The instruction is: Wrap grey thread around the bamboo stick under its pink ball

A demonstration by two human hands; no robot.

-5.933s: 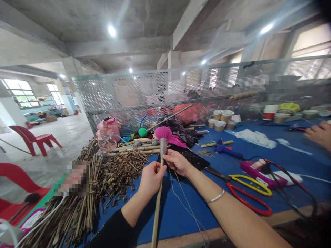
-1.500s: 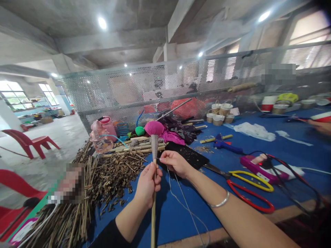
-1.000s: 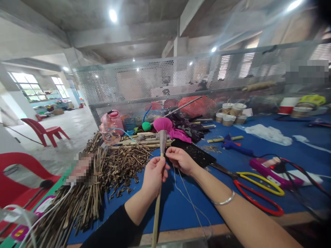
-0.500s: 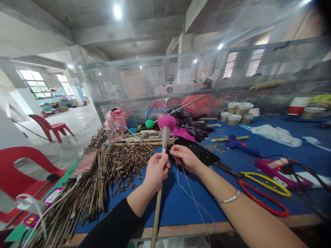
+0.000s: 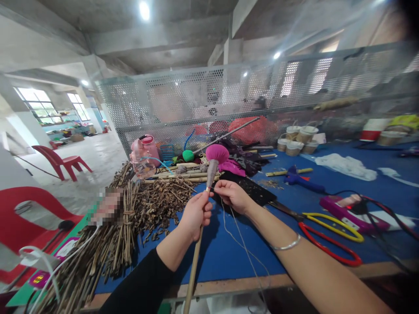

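Left hand (image 5: 196,212) gripping stick (image 5: 195,266), pink head (image 5: 217,154) beyond hands; right hand (image 5: 233,195) pinching thread (image 5: 242,239) beside stick.

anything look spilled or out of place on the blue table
Yes: dried brown scraps lie strewn over the blue tabletop beside the stick bundle, and small crumbs lie near the blue tool. Both look untidy, like spillage; nothing appears damaged.

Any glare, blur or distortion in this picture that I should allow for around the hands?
Head view: glare at a ceiling lamp and the windows; edges stretched, upper right corner dark. Head view, center: left hand, right hand and stick read clearly; gray thread is faint; soft shadow falls on the blue tabletop.
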